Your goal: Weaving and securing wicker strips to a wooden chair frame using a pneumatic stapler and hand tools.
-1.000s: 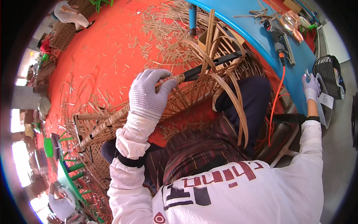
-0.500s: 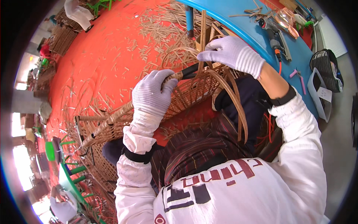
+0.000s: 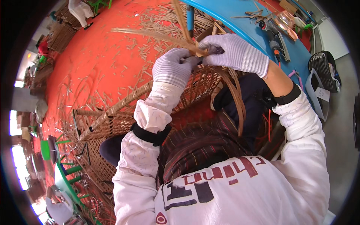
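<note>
A woven brown basket frame (image 3: 123, 100) with a strip-wrapped rim lies across in front of me. My left hand (image 3: 173, 68), in a pale knitted glove, is closed at the rim, its fingertips by a dark bare stretch. Close beside it, my right hand (image 3: 235, 54), gloved alike, pinches a flat brown weaving strip (image 3: 157, 36) at the rim. That strip reaches out to the left; another strip (image 3: 181, 20) stands up above the fingers. More strips (image 3: 238, 101) hang down below my right hand. The fingers partly hide where the strips meet the rim.
The blue table (image 3: 247, 28) at the upper right bears a power tool (image 3: 273, 43), pink-handled pliers (image 3: 296, 77) and loose strips. Strip offcuts (image 3: 165, 22) litter the red floor (image 3: 93, 60). A grey bin (image 3: 317, 93) stands at right. A person (image 3: 60, 208) sits at lower left.
My left hand has slid along the rim to the right, up beside my right hand. A strip now stretches out to the left, and the upright strip leans left.
</note>
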The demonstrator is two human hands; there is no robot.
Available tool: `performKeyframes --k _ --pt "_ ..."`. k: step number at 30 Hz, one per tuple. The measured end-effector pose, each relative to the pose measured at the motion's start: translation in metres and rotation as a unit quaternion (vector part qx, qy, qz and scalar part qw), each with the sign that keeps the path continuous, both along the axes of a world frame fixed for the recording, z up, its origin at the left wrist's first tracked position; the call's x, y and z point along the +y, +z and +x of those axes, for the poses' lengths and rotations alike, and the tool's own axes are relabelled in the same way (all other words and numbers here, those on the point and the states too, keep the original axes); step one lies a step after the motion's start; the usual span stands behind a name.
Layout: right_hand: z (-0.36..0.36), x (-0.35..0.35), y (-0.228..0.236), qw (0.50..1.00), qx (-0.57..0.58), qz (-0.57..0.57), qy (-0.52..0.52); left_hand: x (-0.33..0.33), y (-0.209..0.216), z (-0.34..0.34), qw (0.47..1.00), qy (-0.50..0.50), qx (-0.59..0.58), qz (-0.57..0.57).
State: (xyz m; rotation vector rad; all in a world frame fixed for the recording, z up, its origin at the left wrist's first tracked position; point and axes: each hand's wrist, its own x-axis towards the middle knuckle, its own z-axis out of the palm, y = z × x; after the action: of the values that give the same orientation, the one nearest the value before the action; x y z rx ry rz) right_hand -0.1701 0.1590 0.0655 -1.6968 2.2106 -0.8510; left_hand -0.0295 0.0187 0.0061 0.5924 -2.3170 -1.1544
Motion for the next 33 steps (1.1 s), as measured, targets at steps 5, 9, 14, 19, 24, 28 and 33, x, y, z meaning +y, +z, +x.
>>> performKeyframes --k 5,9,14,19,24,28,33 --pt "-0.061 0.043 -0.002 0.976 -0.09 0.011 -0.199 0.005 0.007 0.004 0.998 0.022 -0.037 0.042" --pt "-0.072 0.068 0.01 0.924 0.223 -0.205 -0.233 0.005 0.001 0.002 0.998 0.02 0.008 0.053" --pt "0.032 0.014 0.037 0.988 -0.114 -0.062 -0.087 0.005 -0.004 0.012 0.998 0.017 0.037 0.05" --pt "0.014 -0.014 -0.022 0.994 0.017 -0.106 0.004 0.009 -0.01 0.011 0.996 -0.046 0.07 0.04" --pt "0.023 -0.012 -0.05 0.97 -0.003 -0.244 0.012 0.005 0.005 0.038 0.972 -0.065 -0.094 -0.205" --pt "0.049 -0.023 -0.049 0.925 -0.24 -0.288 0.061 -0.001 -0.006 0.043 0.93 -0.066 -0.121 -0.341" --pt "0.065 -0.034 -0.029 0.929 -0.21 -0.304 0.023 0.007 -0.012 0.038 0.921 -0.049 -0.138 -0.361"
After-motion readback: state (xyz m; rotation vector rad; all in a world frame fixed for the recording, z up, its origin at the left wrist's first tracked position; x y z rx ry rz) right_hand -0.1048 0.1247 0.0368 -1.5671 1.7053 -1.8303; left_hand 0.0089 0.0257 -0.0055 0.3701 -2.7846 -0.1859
